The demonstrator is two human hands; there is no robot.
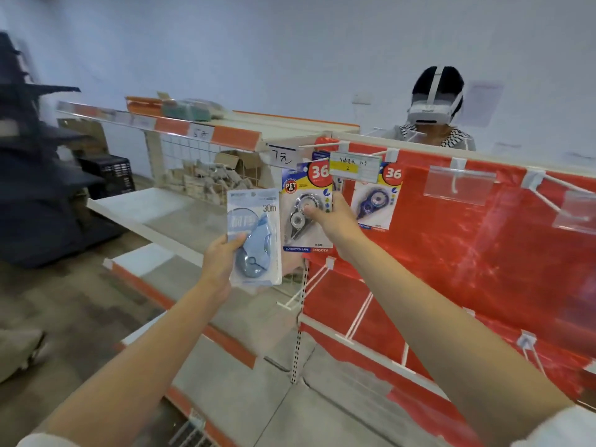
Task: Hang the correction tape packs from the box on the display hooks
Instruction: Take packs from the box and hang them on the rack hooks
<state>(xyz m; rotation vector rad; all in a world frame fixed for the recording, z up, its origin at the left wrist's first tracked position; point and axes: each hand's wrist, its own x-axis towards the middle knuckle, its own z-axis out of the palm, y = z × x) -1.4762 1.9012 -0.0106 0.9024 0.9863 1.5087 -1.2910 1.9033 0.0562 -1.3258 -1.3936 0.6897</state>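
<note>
Blue pack: pale-blue correction tape pack (254, 235) marked "30m", upright in your left hand (222, 262), thumb across its lower front, fingers behind it.
Black-dispenser pack: second correction tape pack (306, 208), with a red "36" badge, just at 3 o'clock of the blue one; your right hand (332, 217) pinches it at the blister, thumb on the front.
Its top edge: up at the white display hook (319, 144); you cannot tell whether the hole is on the wire.
Hung pack: purple-dispenser pack (375, 196) hanging at 3 o'clock of your right hand, under a yellow price tag (353, 167).
Backing: red display panel (467, 246) with more white hooks and clear tag holders (459, 185) further toward 3 o'clock.
Shelving: white-and-orange shelves (167, 208) at 9 o'clock, a handwritten "7元" label (280, 155) on the edge.
Beyond the panel: a person wearing a white headset (432, 112), at 1 o'clock.
</note>
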